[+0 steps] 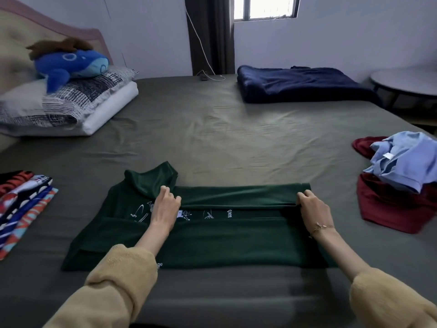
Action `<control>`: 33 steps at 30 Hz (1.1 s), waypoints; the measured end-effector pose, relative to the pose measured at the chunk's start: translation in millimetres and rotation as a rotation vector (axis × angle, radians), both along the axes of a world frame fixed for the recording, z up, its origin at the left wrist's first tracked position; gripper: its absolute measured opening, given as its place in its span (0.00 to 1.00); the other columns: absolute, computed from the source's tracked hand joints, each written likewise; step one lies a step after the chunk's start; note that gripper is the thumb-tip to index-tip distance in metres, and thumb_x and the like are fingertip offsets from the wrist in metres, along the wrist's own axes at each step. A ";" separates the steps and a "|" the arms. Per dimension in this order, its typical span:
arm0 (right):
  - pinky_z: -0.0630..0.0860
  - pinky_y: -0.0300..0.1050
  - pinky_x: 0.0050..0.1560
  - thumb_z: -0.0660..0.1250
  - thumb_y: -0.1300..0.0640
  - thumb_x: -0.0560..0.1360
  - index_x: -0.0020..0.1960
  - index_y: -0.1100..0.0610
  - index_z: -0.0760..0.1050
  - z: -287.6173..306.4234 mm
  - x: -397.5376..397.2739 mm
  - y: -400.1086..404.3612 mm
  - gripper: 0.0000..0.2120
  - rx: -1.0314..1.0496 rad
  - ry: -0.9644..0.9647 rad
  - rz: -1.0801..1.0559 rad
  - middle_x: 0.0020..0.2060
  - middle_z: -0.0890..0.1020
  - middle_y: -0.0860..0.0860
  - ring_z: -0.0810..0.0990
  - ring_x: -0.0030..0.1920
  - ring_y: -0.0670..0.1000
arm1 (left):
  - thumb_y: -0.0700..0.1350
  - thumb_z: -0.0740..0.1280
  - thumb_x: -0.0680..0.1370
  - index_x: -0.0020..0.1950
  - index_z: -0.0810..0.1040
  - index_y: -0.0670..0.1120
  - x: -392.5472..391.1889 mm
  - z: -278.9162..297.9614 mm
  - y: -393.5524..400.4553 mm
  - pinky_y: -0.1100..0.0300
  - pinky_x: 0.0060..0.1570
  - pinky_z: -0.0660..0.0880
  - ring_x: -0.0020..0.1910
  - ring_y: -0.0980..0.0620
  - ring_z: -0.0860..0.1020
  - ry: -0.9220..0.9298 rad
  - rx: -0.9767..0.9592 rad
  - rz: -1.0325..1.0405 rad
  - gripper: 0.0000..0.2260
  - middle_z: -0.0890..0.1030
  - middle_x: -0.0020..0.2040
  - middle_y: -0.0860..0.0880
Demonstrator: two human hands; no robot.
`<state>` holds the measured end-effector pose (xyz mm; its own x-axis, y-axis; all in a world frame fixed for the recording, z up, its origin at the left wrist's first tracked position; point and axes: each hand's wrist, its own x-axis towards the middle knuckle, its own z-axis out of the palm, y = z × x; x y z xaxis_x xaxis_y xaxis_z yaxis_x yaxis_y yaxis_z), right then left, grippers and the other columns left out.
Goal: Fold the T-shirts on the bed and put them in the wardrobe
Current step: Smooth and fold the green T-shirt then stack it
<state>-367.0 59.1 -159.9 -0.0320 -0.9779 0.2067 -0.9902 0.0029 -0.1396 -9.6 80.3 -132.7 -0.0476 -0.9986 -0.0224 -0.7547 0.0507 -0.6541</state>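
The green T-shirt [212, 242] lies flat on the bed [212, 138], near its front edge at 6 o'clock, its far side folded toward the person. The left hand [165, 204] pinches the folded edge near the sleeve; the right hand [313, 207] grips that edge's other end. A folded stack [21, 204] sits at 9 o'clock, unfolded shirts [402, 176] at 3 o'clock.
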 end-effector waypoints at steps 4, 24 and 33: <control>0.64 0.47 0.33 0.58 0.72 0.72 0.45 0.63 0.72 -1.7 0.3 11.0 0.08 0.004 -0.008 -0.026 0.41 0.71 0.56 0.77 0.39 0.63 | 0.42 0.62 0.77 0.57 0.72 0.48 1.9 -1.3 14.6 0.50 0.62 0.47 0.60 0.45 0.70 0.064 -0.023 0.029 0.09 0.80 0.51 0.49; 0.63 0.43 0.56 0.57 0.65 0.75 0.53 0.51 0.74 3.9 10.8 10.8 0.13 0.068 0.241 0.087 0.50 0.78 0.47 0.77 0.55 0.49 | 0.46 0.58 0.79 0.63 0.71 0.46 2.4 2.2 29.3 0.47 0.71 0.45 0.69 0.44 0.64 0.141 0.017 -0.080 0.14 0.79 0.59 0.48; 0.65 0.47 0.59 0.59 0.57 0.76 0.57 0.56 0.73 15.2 32.9 13.7 0.11 0.171 0.262 -0.004 0.56 0.74 0.52 0.73 0.60 0.51 | 0.46 0.51 0.81 0.60 0.72 0.45 -2.4 2.6 29.2 0.48 0.67 0.45 0.63 0.46 0.69 0.225 0.021 -0.045 0.14 0.78 0.56 0.47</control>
